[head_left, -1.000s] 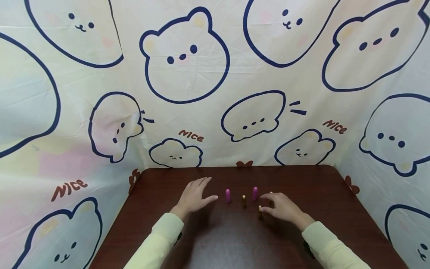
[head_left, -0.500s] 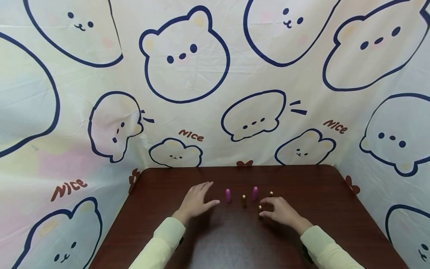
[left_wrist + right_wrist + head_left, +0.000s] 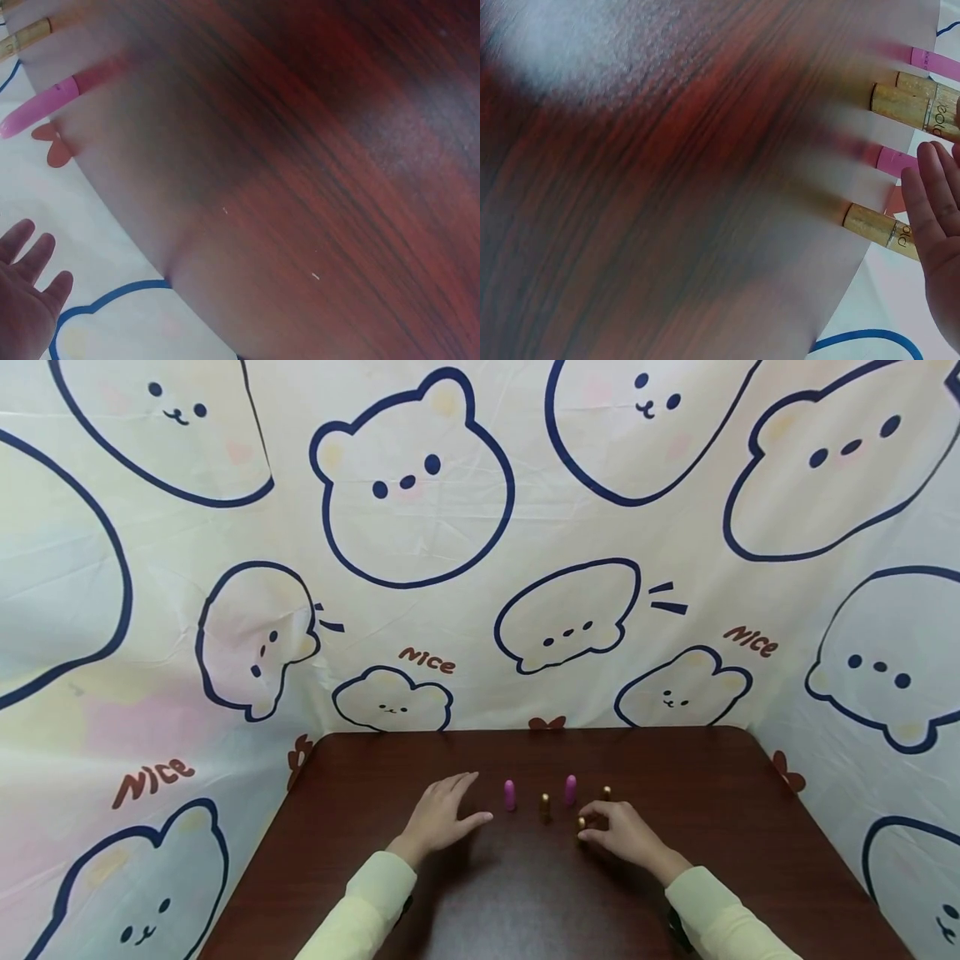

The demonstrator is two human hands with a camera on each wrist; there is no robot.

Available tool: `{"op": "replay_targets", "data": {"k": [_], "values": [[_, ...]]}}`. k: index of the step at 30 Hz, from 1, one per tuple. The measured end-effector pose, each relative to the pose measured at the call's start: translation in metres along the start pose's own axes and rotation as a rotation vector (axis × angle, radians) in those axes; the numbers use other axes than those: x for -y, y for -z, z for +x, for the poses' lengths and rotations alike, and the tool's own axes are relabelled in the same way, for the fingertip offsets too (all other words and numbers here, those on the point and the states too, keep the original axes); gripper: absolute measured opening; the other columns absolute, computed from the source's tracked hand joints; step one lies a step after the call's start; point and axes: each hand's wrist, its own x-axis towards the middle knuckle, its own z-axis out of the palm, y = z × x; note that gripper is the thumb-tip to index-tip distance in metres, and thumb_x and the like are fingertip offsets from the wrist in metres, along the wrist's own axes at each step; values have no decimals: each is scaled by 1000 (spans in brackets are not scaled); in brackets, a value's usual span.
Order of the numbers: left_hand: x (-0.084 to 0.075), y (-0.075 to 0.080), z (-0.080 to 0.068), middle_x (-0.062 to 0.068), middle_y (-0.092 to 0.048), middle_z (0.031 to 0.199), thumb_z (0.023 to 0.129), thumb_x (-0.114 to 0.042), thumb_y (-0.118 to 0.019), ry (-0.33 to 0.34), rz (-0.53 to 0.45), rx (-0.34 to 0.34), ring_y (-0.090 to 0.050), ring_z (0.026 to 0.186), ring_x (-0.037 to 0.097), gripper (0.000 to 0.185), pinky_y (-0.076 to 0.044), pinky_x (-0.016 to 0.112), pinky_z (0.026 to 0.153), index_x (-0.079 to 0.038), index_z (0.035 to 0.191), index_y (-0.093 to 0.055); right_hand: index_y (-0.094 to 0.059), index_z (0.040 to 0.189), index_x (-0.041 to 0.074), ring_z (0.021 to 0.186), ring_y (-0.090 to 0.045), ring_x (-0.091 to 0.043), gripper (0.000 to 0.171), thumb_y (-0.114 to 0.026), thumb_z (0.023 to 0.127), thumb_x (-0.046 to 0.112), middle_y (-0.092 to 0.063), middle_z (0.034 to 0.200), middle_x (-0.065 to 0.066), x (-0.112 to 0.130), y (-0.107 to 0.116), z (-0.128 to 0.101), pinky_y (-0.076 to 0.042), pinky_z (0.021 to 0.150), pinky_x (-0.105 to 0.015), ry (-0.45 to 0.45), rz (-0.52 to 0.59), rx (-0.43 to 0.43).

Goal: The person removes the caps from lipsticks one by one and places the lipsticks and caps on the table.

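Both arms wore long sleeves of a pale, creamy yellow cloth, soft-looking and plain, without print or pattern. The left sleeve (image 3: 360,906) ended in a snug cuff at the wrist, and the right sleeve (image 3: 720,914) matched it in colour and cut. A dark band or strap edge showed under each cuff, too small to make out. The left hand (image 3: 438,817) and right hand (image 3: 626,835) were bare, with no rings or gloves.

We see head view bright, even, edges bowed; wrist views soft, blurred; pale glare on worktop (image 3: 570,45).
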Motion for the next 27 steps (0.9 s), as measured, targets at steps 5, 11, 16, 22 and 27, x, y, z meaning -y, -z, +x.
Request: {"op": "replay_targets", "data": {"k": [5,11,16,22,27], "values": [[1,-2,-1,12,-49,142,88,-59,-60,7,-8,2,-45,130,31,75,-32,53,107,-11,144,-45,-70,99,12,80,-60,-7,18,-78,83,15,-64,88,10,1,-2,0,-51,68,-27,-22,11,-12],[2,-6,-3,12,-49,142,88,-57,-61,33,-27,16,-44,130,31,74,-32,53,107,-11,145,-45,-70,99,12,82,-60,-8,18,-77,83,18,-65,90,11,2,-4,0,-51,70,-28,-29,24,-18],[4,-9,-6,12,-49,142,89,-60,-58,27,-44,10,-45,130,31,76,-32,53,107,-10,145,-45,-70,100,10,83,-61,-9,19,-77,84,18,-66,90,9,2,-4,-1,-52,70,-29,-39,49,-33],[3,-8,-9,9,-48,144,87,-67,-54,56,-91,-1,-44,131,29,81,-32,53,107,-11,146,-43,-70,98,12,83,-62,-11,16,-77,83,16,-66,89,8,4,-4,1,-52,69,-28,-79,106,-76],[1,-8,-11,11,-49,143,89,-55,-62,77,-163,-51,-45,130,30,74,-32,55,106,-11,145,-44,-71,95,11,81,-63,-12,14,-78,83,15,-67,87,7,9,0,5,-53,68,-28,-55,144,-128]]}}
